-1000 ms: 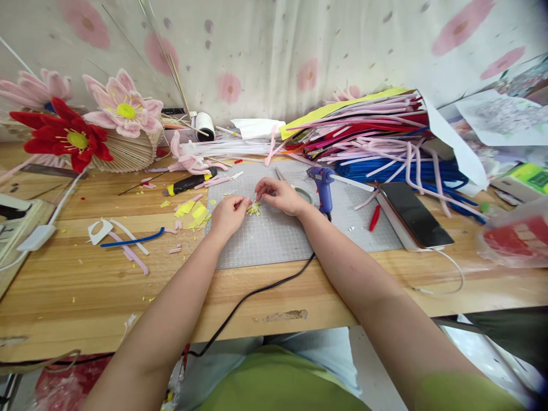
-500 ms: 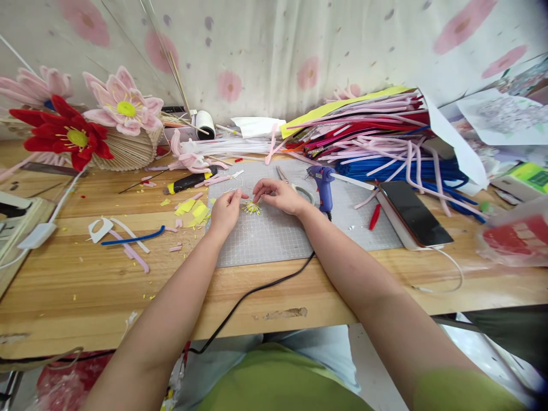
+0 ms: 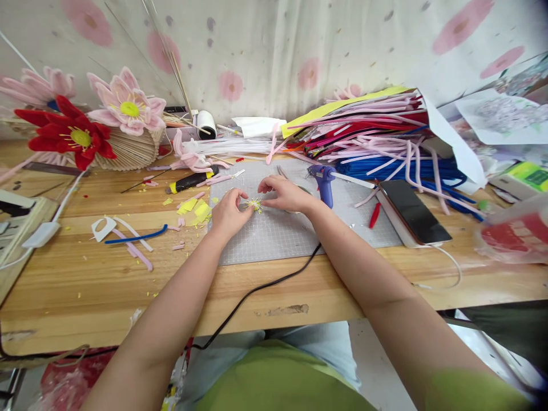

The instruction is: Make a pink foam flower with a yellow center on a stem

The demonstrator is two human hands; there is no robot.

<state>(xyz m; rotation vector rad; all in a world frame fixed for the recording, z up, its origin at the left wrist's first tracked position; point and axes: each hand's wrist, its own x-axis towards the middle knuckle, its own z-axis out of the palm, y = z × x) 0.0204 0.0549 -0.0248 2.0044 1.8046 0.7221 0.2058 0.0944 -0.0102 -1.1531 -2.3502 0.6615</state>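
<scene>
Between my hands is a small spray of yellow-tipped flower stamens (image 3: pixel 256 205), spread out like a star just over the grey cutting mat (image 3: pixel 274 242). My left hand (image 3: pixel 230 216) pinches its left side with the thumb and a curled forefinger. From the right, my right hand (image 3: pixel 286 195) has its thumb and fingertips at the stamens' other edge. Partly hidden behind my right hand lie scissors (image 3: pixel 280 170). Just right of that hand a purple glue gun (image 3: pixel 324 185) lies on the mat, a white glue stick in its back end.
Yellow scraps (image 3: pixel 200 211), a blue pipe cleaner (image 3: pixel 136 235) and a black-and-yellow cutter (image 3: pixel 192 180) lie left of the mat. Fuzzy flowers (image 3: pixel 79 136) stand at far left. Pipe cleaner bundles (image 3: pixel 372 137) fill the back right, near a phone (image 3: pixel 414 211). A black cord (image 3: pixel 261 285) crosses the front.
The stamens have shifted slightly right and up, and turned to face me more. My left hand has moved right with them; my right hand's fingers have come down round their right side.
</scene>
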